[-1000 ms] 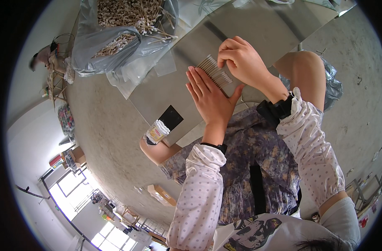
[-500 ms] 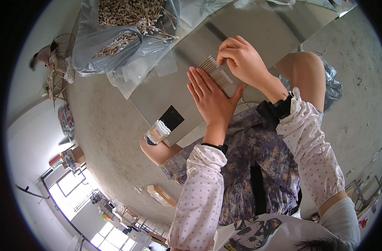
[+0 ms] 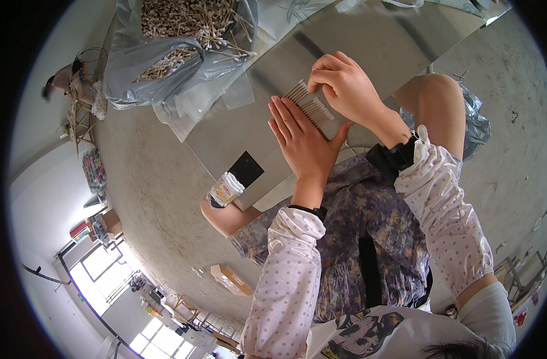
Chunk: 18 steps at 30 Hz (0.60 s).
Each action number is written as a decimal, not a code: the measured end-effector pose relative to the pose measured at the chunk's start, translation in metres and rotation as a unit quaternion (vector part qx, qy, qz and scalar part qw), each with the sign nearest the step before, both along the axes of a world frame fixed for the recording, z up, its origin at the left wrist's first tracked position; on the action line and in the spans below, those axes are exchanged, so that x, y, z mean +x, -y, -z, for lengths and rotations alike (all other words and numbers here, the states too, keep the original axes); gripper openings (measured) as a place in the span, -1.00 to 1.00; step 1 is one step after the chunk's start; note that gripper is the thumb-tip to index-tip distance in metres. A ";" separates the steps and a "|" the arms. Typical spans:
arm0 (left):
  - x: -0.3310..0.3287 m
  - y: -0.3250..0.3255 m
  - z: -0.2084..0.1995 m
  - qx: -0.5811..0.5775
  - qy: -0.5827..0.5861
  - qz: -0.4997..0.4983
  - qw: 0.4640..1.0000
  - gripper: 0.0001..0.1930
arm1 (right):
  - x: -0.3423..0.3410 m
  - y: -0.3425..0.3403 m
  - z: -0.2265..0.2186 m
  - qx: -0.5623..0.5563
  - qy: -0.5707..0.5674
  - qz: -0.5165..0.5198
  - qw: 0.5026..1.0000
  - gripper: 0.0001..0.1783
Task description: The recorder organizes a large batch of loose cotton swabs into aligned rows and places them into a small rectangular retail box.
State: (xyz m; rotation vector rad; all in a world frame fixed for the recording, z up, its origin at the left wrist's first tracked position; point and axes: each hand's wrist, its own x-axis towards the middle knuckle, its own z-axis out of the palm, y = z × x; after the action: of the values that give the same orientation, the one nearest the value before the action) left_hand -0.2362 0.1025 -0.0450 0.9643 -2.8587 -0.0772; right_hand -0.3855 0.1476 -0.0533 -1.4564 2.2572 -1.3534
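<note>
While you square the row of cotton swabs (image 3: 310, 107) on the grey worktop (image 3: 369, 48) | left hand (image 3: 302, 139) flat, fingers straight, edging the row | right hand (image 3: 343, 87) curled, pinching the far ends | keep tips level, press lightly.

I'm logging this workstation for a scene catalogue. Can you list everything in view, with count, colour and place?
Row of wooden cotton swabs: one flat row, tan, on the board between both hands.
Grey plastic bag of loose cotton swabs: one, far left of the board.
Clear plastic sleeves: several, beside the bag.
Grey flat work board: one, over the lap.
Black square card: one, near board edge.
Small filled swab pack: one, white-tipped, by the card.
Left hand: flat, beside the row.
Right hand: fingers on the row.
</note>
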 end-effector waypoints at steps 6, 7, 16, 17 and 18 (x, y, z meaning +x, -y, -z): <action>-0.001 0.000 -0.001 0.003 0.003 0.001 1.000 0.27 | 0.000 0.005 -0.001 -0.010 -0.004 -0.020 1.000 -0.90; -0.001 0.000 -0.002 0.000 0.005 0.001 1.000 0.27 | 0.001 0.007 -0.002 -0.010 -0.005 -0.018 1.000 -0.90; 0.004 -0.004 -0.001 0.035 -0.047 -0.010 0.998 0.27 | -0.016 0.006 -0.004 0.000 -0.095 0.100 0.990 -0.95; 0.005 -0.003 -0.002 0.035 -0.049 -0.009 0.998 0.27 | -0.022 0.006 -0.005 0.000 -0.097 0.101 0.990 -0.95; 0.007 -0.002 -0.004 0.056 -0.070 -0.004 0.996 0.23 | -0.027 0.005 -0.005 -0.001 -0.107 0.129 0.986 -0.95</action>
State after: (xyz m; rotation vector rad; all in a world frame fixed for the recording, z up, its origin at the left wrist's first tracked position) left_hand -0.2290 0.1046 -0.0408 0.9510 -2.7471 -0.2961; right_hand -0.4123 0.1426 -0.0478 -1.4091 2.6615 -1.3185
